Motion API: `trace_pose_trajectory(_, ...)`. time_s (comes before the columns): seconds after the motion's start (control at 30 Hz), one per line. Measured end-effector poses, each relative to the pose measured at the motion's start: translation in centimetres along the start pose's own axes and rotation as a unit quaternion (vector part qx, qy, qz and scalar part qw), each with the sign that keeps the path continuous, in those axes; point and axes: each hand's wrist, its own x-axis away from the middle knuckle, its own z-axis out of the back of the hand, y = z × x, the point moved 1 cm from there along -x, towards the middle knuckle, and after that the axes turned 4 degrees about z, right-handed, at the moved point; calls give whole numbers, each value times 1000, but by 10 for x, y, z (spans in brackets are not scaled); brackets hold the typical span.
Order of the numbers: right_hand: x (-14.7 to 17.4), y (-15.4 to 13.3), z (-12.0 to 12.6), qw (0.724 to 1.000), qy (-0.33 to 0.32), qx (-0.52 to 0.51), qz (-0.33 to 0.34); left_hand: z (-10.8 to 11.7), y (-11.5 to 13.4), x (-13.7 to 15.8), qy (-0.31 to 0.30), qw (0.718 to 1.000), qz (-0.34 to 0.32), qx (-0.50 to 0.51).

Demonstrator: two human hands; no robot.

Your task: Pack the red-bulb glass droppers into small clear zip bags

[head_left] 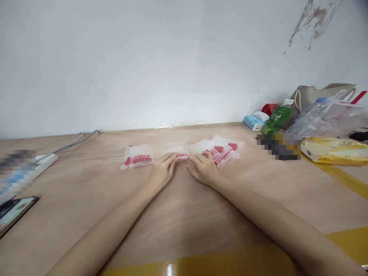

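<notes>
Grip: left hand (162,168) loosely curled at middle baggie (174,147), right hand (204,168) half-curled at its right end, tbh can't tell if either's pinching | left baggies (140,158) just beside left hand | roomy tabletop (172,218) between forearms (115,218) | baggie fan (227,151) behind right hand | bottle (277,119) well apart, rightward

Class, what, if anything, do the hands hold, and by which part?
Left hand and right hand are at the middle bag along its near edge; whether they grip it cannot be told.
</notes>
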Motion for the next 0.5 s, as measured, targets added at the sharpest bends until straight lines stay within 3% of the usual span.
trace_pose_trajectory(0.17,5,7,6,999,34,30,15,-21,9,8,-28,998,-47,22)
trace_pose_trajectory(0.27,3,10,7,996,17,39,73,-25,6,8,-38,997,-57,28)
trace_pose_trajectory(0.37,2,13,9,993,12,46,106,-20,1,8,-44,996,-75,25)
trace_pose_trajectory(0.5,4,16,12,994,6,59,90,-2,-7,13,6,989,-140,-44)
